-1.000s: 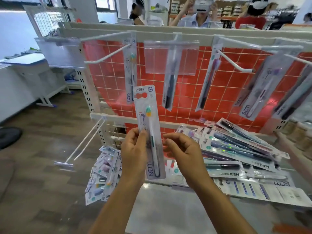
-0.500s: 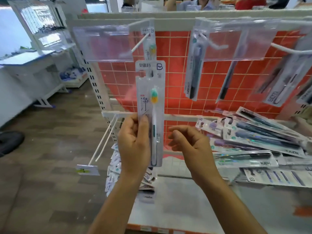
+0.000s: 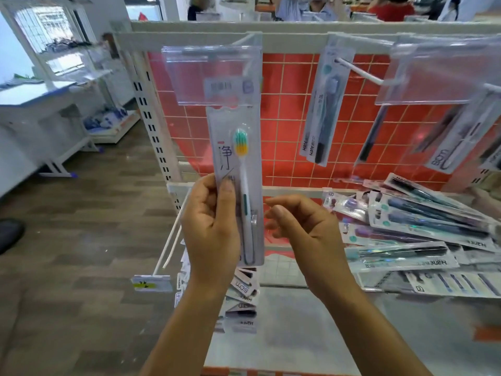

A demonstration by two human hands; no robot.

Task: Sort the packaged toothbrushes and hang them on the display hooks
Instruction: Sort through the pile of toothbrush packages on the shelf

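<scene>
Holding a packaged toothbrush (image 3: 238, 169) upright in my left hand (image 3: 210, 229), I am pinching its lower left edge between thumb and curled fingers (image 3: 202, 194), its top sitting behind the clear tag holder (image 3: 211, 74) on a display hook. My right hand (image 3: 306, 232) is hovering just beside the pack, fingers loosely curled and holding nothing. Other packs are hanging on the red grid panel (image 3: 284, 126), including a dark toothbrush pack (image 3: 322, 118), and a pile of packs (image 3: 423, 229) is lying on the surface at right.
</scene>
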